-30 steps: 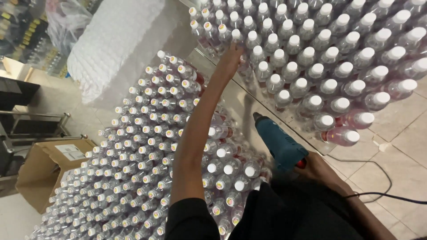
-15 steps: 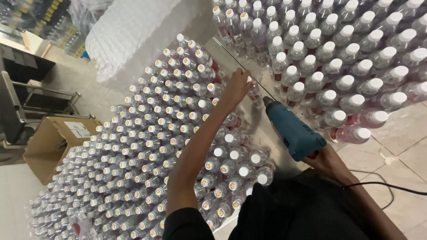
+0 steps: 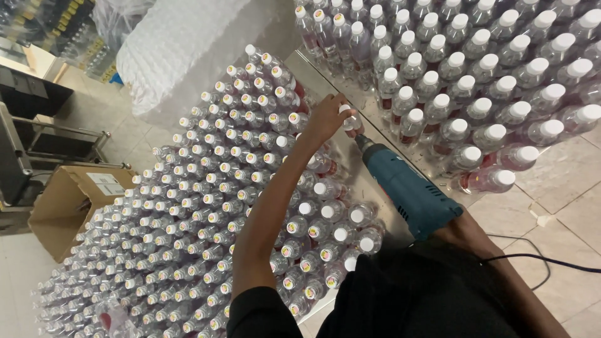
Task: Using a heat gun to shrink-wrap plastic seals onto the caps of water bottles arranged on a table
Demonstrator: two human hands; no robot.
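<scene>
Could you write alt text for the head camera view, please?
A person's left hand holds a white-capped bottle while the right hand, hidden behind it, points a blue power tool at it. Many capped clear bottles cover the metal table.

Clear white-capped bottle (image 3: 350, 119) upright on steel table, blue heat gun (image 3: 410, 191) nozzle beside it

**A small bottling workshop**

This looks like a bottling or packing floor — hundreds of clear plastic bottles (image 3: 188, 206) with white caps stand packed together on a metal table (image 3: 369, 181), with a second crowd of bottles (image 3: 476, 81) beyond. A big plastic-wrapped bundle (image 3: 181, 50), an open cardboard box (image 3: 75, 200) and a metal rack (image 3: 37, 144) sit on the pale tiled floor (image 3: 563, 194) — stockroom surroundings, not a home.
</scene>
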